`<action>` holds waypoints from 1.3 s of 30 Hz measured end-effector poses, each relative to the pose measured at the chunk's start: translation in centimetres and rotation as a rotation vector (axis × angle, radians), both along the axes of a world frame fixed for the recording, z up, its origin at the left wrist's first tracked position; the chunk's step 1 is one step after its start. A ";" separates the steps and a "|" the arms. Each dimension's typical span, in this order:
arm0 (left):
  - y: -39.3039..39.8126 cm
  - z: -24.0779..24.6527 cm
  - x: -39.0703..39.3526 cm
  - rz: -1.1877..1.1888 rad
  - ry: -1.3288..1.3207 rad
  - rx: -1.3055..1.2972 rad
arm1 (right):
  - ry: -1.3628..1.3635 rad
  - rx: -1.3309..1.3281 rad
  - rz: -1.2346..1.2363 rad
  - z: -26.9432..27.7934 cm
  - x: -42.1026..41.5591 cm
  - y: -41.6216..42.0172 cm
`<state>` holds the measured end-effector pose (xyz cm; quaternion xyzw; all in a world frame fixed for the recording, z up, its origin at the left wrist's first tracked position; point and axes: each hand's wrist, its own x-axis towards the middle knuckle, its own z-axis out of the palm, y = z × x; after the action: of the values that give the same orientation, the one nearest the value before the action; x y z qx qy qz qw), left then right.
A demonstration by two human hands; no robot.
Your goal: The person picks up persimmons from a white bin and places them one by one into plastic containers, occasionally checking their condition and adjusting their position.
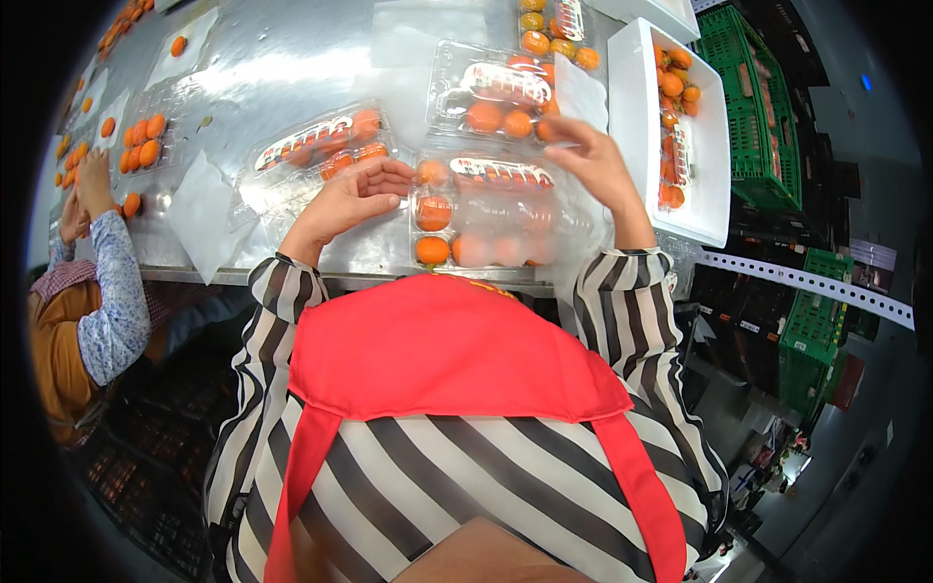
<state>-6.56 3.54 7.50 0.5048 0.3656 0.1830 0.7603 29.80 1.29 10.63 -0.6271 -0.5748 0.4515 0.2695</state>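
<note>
Before me on the metal table is a clear plastic clamshell box (503,211) of orange persimmons, with a white printed label on its lid and a hazy sheet over part of the fruit. My left hand (357,193) is at the box's left edge, fingers loosely bent, holding nothing that I can see. My right hand (594,164) hovers past its upper right corner, fingers apart and slightly curled, near the fruit of a second labelled box (488,91) behind. Another labelled box (321,138) lies tilted beyond my left hand, with persimmons inside.
A white foam crate (718,175) holding persimmons and a labelled pack stands at the right, beside green plastic crates (758,109). White paper sheets (208,211) lie on the table. At far left a co-worker's hands (91,189) are among persimmons.
</note>
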 end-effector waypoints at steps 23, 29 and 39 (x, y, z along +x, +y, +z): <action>2.1 0.3 0.2 0.028 0.049 0.342 | -0.385 0.234 -0.593 -5.0 6.4 -2.2; 2.8 0.0 0.6 0.002 0.257 0.382 | -0.125 0.405 -0.570 -2.1 0.0 -8.8; 3.8 -0.5 1.3 -0.094 0.326 0.450 | -0.406 0.261 -0.145 -5.7 -5.4 -15.5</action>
<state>-5.25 7.31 7.03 0.7001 0.4094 0.1405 0.5680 24.40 -14.24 4.88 -0.7044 -0.6240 0.2176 0.2590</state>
